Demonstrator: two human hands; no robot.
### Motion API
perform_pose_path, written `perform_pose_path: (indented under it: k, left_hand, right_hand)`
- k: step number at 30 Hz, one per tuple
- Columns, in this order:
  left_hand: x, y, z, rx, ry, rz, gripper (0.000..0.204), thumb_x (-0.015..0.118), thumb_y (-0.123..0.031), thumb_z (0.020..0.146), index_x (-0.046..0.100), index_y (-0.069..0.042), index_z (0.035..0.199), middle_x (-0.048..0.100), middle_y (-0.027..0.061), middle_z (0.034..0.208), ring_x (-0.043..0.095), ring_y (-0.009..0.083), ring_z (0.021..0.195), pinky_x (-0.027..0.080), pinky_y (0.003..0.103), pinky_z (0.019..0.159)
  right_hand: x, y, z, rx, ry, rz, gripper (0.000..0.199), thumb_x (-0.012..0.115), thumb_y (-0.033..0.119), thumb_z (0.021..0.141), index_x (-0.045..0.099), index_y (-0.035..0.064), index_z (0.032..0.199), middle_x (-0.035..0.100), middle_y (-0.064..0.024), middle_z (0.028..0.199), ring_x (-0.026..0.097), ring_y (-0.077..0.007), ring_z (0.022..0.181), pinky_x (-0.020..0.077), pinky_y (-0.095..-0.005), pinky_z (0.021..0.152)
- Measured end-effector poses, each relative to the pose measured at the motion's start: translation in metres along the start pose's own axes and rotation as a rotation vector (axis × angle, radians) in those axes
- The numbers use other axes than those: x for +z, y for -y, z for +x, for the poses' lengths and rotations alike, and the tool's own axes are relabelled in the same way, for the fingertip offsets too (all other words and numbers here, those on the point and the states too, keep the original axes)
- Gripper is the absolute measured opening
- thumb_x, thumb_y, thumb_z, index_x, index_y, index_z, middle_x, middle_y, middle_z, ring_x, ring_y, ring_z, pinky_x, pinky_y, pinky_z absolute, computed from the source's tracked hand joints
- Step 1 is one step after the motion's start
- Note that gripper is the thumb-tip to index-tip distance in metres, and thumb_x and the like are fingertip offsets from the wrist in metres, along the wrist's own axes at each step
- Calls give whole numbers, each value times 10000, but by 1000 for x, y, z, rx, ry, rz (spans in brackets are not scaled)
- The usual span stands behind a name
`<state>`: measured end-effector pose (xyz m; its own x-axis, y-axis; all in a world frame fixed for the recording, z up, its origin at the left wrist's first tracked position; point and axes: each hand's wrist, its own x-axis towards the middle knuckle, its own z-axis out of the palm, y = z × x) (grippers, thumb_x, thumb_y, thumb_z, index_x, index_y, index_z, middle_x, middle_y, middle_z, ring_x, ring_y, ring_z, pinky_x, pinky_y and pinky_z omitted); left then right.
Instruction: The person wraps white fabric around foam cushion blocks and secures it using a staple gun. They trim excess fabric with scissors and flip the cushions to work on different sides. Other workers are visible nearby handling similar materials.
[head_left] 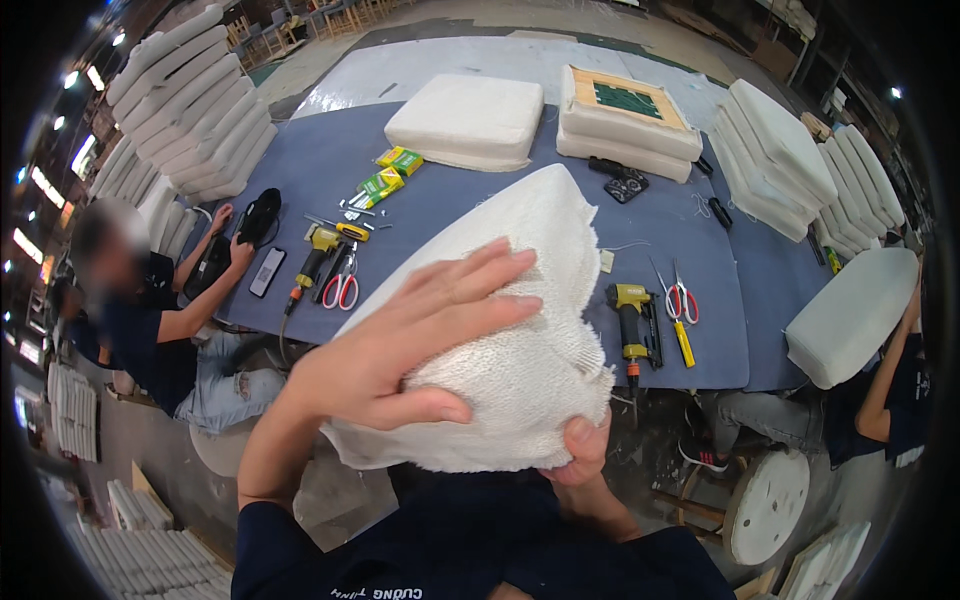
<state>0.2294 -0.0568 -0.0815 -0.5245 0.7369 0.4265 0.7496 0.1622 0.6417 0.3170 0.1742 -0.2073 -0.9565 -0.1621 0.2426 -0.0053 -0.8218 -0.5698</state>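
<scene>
White cushion [515, 365] in two hands at the near edge of the counter [718, 340]

The cushion is tilted, its narrow end pointing away; the cover is coarse, off-white and woven, with a frayed, wavy edge along its right side. It is in front of the person's chest; whether it touches the counter cannot be told. The left hand [385, 345] lies on the cover with its fingers spread; the right hand [580, 450] grasps the cushion's near right corner.

The counter has a blue-grey covering. Left of the cushion lie a staple gun [318, 245], red-handled scissors [343, 288] and a phone [267, 272]; right of it, a second staple gun [632, 310] and a yellow-handled screwdriver [684, 343]. Beyond the cushion sit a plain white pad [465, 122] and a small pile [628, 140] topped by a wooden frame with green webbing. Farther left of the cushion, a tall stack of pads [190, 115] rises behind a co-worker [135, 320]; farther right, another co-worker [900, 400] holds a pale pad [855, 315].
</scene>
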Motion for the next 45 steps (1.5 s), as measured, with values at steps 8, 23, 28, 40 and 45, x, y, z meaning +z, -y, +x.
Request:
perform_pose_path:
  k: [8,23,28,40,45]
  left_hand:
    - [-27,-3,-16,88,10,100,559,599,-567,1080,736,-63,1276,648,226,1483,473,490,1525,277,640,1264]
    - [-29,5,-21,171,-148,-9,495,647,-472,1065,703,-25,1271,627,278,1453,426,523,1524,277,638,1258]
    - [-35,5,-21,186,-194,-26,472,593,-486,1097,782,-53,1090,710,210,1332,536,506,1429,355,637,1209]
    - [-58,16,-28,264,-184,-283,433,742,-459,978,837,-51,1090,722,171,1317,611,454,1367,395,580,1205]
    - [-70,1,-37,72,-342,209,599,657,-588,1036,778,-24,1198,672,272,1408,622,462,1369,466,559,1144]
  right_hand:
    - [15,-5,6,-174,47,-539,654,738,299,1004,535,-105,1475,678,-145,1391,662,-197,1209,544,-359,986]
    - [78,4,38,-59,-81,-342,460,775,87,1000,645,-71,1412,761,-124,1273,723,-173,1131,585,-337,969]
    - [60,-17,45,4,43,-110,583,738,189,1029,538,-58,1518,686,-136,1392,668,-203,1243,539,-393,1073]
    - [70,-60,51,-63,85,-73,618,778,140,990,527,-80,1510,667,-147,1424,644,-217,1279,525,-400,1086]
    - [69,-73,55,-349,125,-375,620,774,215,1030,524,-87,1511,673,-147,1429,651,-219,1276,524,-393,1081]
